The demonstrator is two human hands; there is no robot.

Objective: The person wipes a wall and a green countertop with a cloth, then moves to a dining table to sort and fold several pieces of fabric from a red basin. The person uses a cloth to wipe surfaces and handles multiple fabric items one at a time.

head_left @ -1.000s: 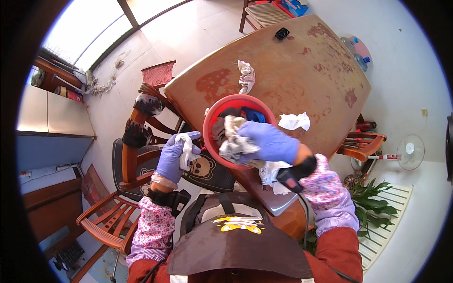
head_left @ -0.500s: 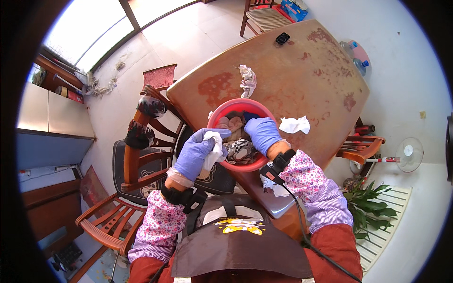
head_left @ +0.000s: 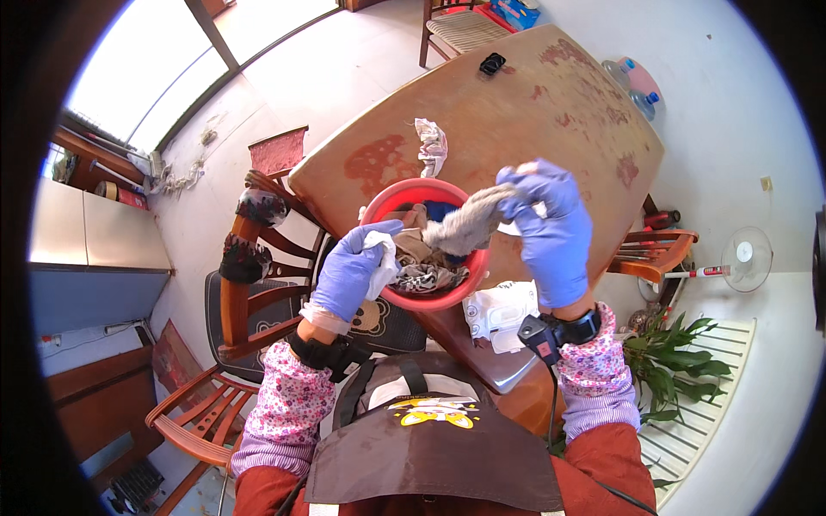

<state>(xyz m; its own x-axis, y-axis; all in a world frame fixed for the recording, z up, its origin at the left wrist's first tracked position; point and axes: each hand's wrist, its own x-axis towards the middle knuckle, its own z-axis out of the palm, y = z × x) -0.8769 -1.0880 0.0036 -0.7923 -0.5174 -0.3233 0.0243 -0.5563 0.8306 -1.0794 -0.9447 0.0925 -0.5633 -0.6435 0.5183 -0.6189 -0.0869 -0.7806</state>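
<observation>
A red plastic bucket (head_left: 400, 199) stands at the near edge of the table, with several crumpled cloth pieces inside, brown, dark blue and black-and-white patterned. My right hand (head_left: 555, 236), in a thin purple glove, grips one end of a long grey sock-like cloth (head_left: 470, 224). Its other end hangs down over the bucket's opening. At the bucket's left rim is my gloved left hand (head_left: 344, 273), closed around a crumpled white tissue (head_left: 383, 263), the index finger stretched toward the bucket.
The worn brown table (head_left: 533, 120) carries a crumpled whitish cloth (head_left: 432, 148) beyond the bucket and a small black object (head_left: 492, 64) farther off. A white soft packet (head_left: 501, 311) lies right of the bucket. Wooden chairs (head_left: 245, 301) stand left; a leafy plant (head_left: 667, 365) is at right.
My right hand has come up out of the bucket and moved right, drawing the grey sock-like cloth with it. The white packet shows more fully now. My left hand keeps the tissue.
</observation>
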